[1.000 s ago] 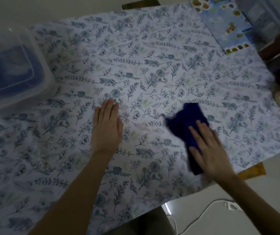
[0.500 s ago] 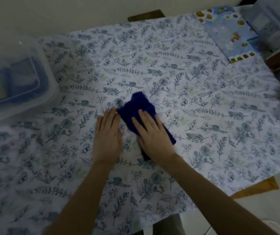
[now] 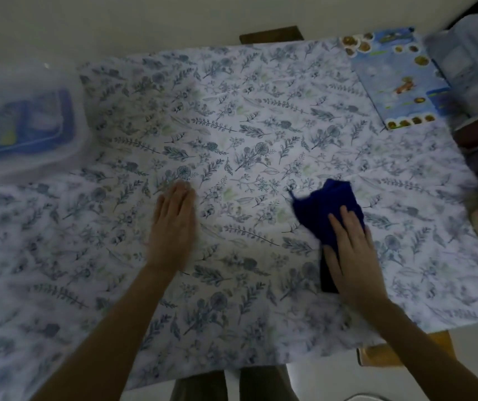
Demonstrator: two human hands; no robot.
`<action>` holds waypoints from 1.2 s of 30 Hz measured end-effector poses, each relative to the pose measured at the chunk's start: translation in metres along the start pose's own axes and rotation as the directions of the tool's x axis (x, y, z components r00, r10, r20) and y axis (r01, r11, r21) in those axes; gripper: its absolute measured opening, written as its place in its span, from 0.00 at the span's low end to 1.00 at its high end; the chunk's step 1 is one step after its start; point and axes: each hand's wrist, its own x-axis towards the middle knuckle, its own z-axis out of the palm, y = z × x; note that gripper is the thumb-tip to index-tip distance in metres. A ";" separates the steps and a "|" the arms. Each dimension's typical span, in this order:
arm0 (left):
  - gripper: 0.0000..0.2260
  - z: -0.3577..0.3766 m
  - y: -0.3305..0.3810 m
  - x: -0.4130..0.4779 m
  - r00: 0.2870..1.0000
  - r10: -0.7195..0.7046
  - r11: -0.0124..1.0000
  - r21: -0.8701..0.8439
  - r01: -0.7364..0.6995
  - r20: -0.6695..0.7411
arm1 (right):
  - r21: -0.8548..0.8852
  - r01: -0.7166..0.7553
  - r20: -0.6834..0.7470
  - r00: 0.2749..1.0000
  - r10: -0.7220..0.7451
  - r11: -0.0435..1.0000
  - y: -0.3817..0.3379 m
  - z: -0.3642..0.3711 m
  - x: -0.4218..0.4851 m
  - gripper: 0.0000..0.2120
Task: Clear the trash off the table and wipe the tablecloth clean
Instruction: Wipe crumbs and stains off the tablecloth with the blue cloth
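My left hand [image 3: 172, 227] lies flat, fingers together, palm down on the floral tablecloth [image 3: 246, 134], holding nothing. My right hand [image 3: 350, 250] is spread flat, pressing the dark blue cloth [image 3: 323, 204] onto the tablecloth, right of centre near the desk's front edge; the cloth sticks out past my fingertips. Clear plastic box [image 3: 26, 120] with blue contents sits at far left. Blue printed sheet [image 3: 397, 79] lies at the far right corner. Edges of the frame are blurry.

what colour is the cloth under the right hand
Dark blue cloth, pressed flat under the right hand; the head view shows it clearly.
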 end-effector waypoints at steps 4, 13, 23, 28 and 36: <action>0.22 0.018 0.054 -0.001 0.995 -0.089 0.986 -0.147 0.081 -0.048 | 0.024 -0.061 -0.052 0.997 0.062 0.998 -0.017 -0.007 0.073 0.29; 0.20 0.019 0.076 -0.005 0.926 -0.327 0.909 -0.332 0.253 -0.190 | -0.045 0.454 0.008 0.891 -0.454 0.890 -0.058 0.026 0.010 0.25; 0.21 0.005 -0.019 -0.036 0.931 -0.333 0.942 -0.006 0.336 -0.151 | -0.049 0.332 0.067 0.942 -0.329 0.942 0.040 -0.002 0.000 0.27; 0.21 0.005 -0.020 -0.034 0.920 -0.352 0.935 -0.033 0.352 -0.173 | -0.003 0.085 -0.074 0.994 -0.085 0.996 -0.034 -0.001 0.094 0.27; 0.23 0.000 -0.022 -0.036 0.930 -0.345 0.937 0.020 0.350 -0.128 | -0.162 0.557 0.078 0.830 -0.552 0.815 -0.145 0.043 0.051 0.25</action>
